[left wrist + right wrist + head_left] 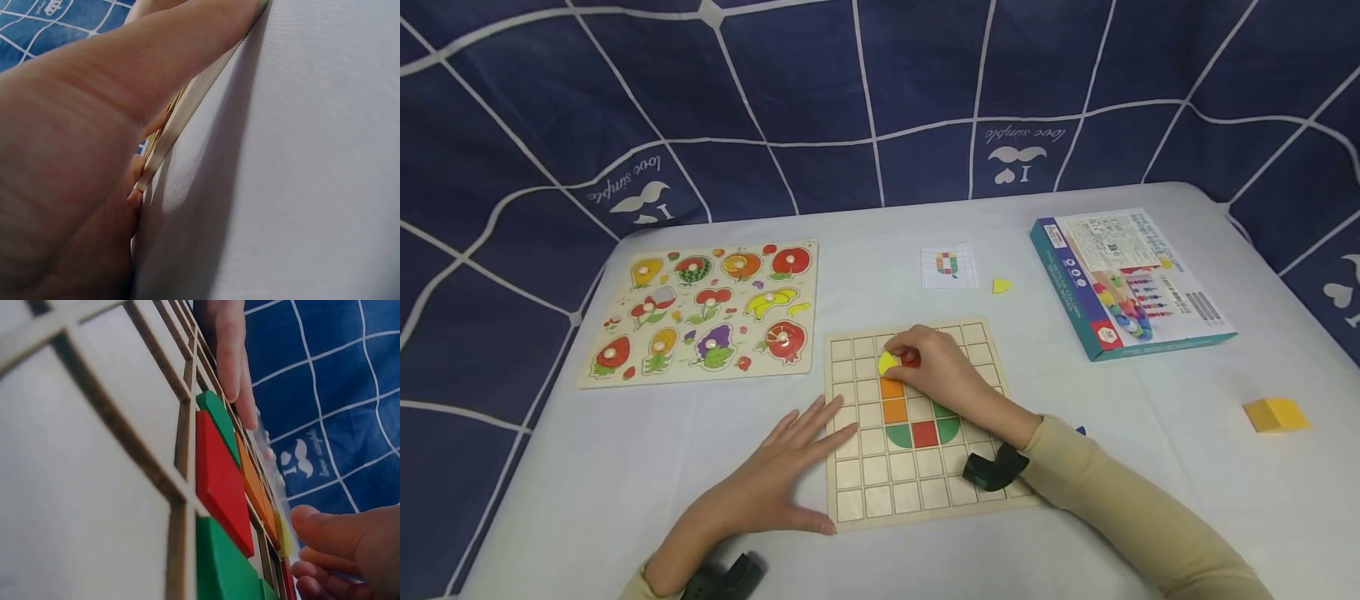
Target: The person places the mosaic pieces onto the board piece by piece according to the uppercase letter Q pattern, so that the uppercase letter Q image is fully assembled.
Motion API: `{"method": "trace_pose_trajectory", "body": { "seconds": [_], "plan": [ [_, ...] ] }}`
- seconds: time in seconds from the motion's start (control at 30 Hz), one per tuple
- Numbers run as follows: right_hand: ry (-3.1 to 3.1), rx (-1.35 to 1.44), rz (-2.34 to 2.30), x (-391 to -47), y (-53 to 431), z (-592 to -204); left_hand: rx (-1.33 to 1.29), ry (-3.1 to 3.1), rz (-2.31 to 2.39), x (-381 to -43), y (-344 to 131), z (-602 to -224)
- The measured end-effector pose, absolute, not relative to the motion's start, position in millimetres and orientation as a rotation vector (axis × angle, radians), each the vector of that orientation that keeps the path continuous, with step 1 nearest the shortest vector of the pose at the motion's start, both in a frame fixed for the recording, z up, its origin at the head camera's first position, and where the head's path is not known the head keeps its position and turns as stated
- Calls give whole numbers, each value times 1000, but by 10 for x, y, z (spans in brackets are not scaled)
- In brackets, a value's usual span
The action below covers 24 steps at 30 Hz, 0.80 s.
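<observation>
A wooden grid board [850, 475] lies on the white table in the head view. Colored tiles sit in its cells: two orange squares [893, 409], a red square [925, 433] and green rounded pieces [898, 436], with more green and red partly under the right hand. My right hand [947, 375] pinches a yellow rounded tile [886, 363] just above the orange squares; the right wrist view shows this yellow tile [284, 534] at the thumb tip. With fingers spread, my left hand [767, 483] rests along the board's left edge, its thumb by the lower left corner.
A pattern card [949, 265] and a loose yellow piece [1002, 286] lie behind the board. A fruit puzzle [700, 317] is at the left, a printed box [1138, 283] at the right. A yellow block [1276, 415] stands far right; a blue piece [1081, 431] peeks past the right sleeve.
</observation>
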State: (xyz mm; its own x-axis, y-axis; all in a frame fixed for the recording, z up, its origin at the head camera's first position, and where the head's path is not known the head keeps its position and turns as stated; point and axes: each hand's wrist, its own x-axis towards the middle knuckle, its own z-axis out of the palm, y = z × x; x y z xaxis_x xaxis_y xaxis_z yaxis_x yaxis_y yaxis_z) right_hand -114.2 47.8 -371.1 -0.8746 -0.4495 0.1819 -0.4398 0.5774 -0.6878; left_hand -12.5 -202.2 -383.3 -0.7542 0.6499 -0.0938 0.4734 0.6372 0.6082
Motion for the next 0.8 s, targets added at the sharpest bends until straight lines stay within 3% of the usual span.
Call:
{"method": "trace_pose_trajectory", "body": {
  "seconds": [0.8],
  "plan": [
    [2823, -747, -1165, -1167, 502, -3775, 900, 2572, 830, -115, -2012, -3847]
  ]
}}
